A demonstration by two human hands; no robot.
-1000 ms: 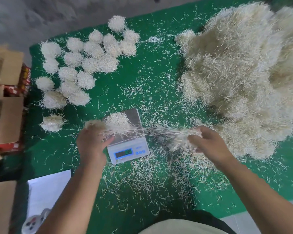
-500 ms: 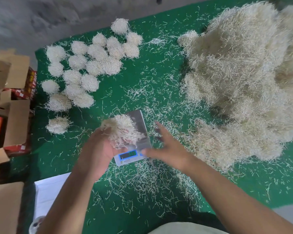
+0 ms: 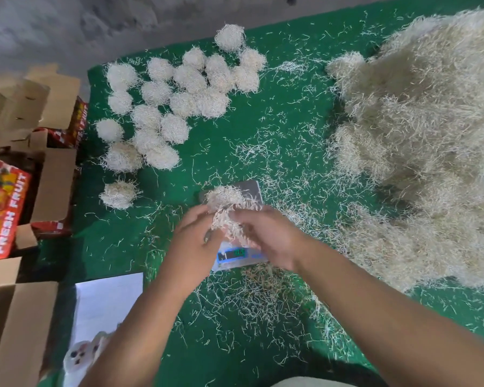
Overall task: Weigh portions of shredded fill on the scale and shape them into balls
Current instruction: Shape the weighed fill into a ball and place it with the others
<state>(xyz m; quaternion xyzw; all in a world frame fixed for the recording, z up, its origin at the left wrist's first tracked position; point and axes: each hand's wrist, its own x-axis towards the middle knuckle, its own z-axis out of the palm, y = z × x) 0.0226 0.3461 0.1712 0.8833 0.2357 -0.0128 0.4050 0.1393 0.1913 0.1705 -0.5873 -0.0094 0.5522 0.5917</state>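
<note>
Left edge, off the green mat [image 3: 263, 129]: open cardboard boxes [image 3: 39, 101], one red carton printed "FRESH FRUIT" [image 3: 4, 210]. A white sheet [image 3: 106, 303] lies at the mat's near-left corner.

Far-left part of the mat: cluster of finished balls [image 3: 179, 99], roughly two dozen, most touching each other. One ball [image 3: 118, 194] sits apart, nearer the person, beside the left edge.

Centre: scale [image 3: 243, 255] on the mat, display lit, digits not readable. Left hand [image 3: 194, 241] and right hand [image 3: 268, 238] meet just above it, fingers curled round one clump of shredded fill [image 3: 224, 208] between them. Both hands grip it; the clump covers most of the scale's platform from this view, so I can't tell whether it touches the platform.

Loose strands [image 3: 263, 297] are scattered across the mat, densest at the near edge in front of the scale.

Right side: large heap of shredded fill [image 3: 419, 141] fills the far-right corner and runs down the right edge, close to the right forearm.
</note>
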